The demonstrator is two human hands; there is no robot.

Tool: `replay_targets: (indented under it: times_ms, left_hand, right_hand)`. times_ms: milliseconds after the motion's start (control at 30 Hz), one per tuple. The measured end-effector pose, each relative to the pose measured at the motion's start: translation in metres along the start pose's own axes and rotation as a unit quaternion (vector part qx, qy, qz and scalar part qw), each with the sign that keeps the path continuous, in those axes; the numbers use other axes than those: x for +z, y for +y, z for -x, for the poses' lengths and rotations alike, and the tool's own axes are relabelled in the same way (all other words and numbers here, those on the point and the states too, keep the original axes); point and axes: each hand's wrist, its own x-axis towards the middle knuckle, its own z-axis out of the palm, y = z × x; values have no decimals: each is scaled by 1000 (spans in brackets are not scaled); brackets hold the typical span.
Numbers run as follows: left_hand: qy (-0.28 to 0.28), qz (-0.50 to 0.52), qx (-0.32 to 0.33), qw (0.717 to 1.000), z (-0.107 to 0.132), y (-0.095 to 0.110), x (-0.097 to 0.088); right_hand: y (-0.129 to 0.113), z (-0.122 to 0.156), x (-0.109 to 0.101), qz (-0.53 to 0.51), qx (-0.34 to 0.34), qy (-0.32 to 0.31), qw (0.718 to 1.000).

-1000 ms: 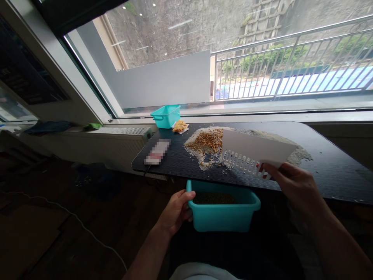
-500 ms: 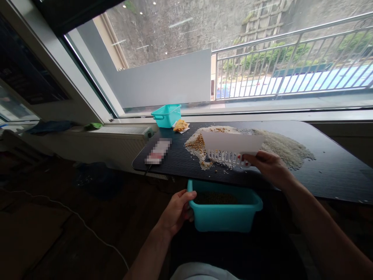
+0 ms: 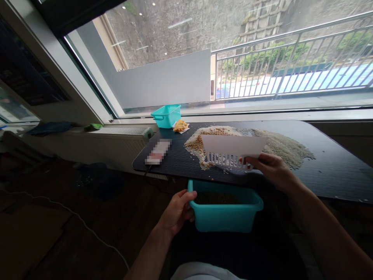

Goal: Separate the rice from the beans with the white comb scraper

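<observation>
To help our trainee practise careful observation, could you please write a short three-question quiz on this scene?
1. Multiple choice: what does the right hand hold?
A) a metal spoon
B) a white slotted tool
C) a blue cloth

2. True or false: the left hand grips the left end of the near turquoise bin.

3. Short answer: of the left heap and the right heap on the table, which one shows golden pieces among the pale grains?

Key: 1. B; 2. True; 3. The left heap.
</observation>
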Motion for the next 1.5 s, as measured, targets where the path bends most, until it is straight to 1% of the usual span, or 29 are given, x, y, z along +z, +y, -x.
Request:
replay_targets:
  times_ms: [100, 200, 300, 633, 767, 967, 1100, 1233, 1400, 1500]
  left_hand:
    - [-3, 3, -1, 1000, -1, 0, 0]
    - [-6, 4, -3, 1000, -1, 0, -1]
    - [-6, 5, -2, 1000, 0, 1, -1]
    - [-18, 3, 1, 1000, 0, 0, -2]
    - [-22, -1, 5, 1000, 0, -1, -3]
    - [-24, -4, 4, 1000, -2, -3, -4]
    - [-24, -9, 1, 1000, -2, -3, -5]
    - [-24, 1, 4, 1000, -1, -2, -4]
    - [-25, 7, 5, 1000, -1, -3, -5]
    - [-23, 4, 4, 1000, -2, -4, -6]
  right_hand:
    - [-4, 5, -4, 7, 2, -14, 1000]
    - [-7, 7, -6, 7, 5, -3, 1000]
    - [-6, 6, -6, 3, 11, 4, 1000]
    - [-7, 9, -5, -9, 11, -9, 1000]
    - [-6, 9, -5, -3, 14, -7, 1000]
    - [-3, 12, -7, -4, 13, -32, 999]
    - [0, 14, -12, -8, 21, -14, 1000]
    - [1, 19, -16, -7, 27, -16, 999]
    - [-3, 21, -10, 19, 13, -22, 1000]
    - [-6, 18, -3, 3, 8, -22, 1000]
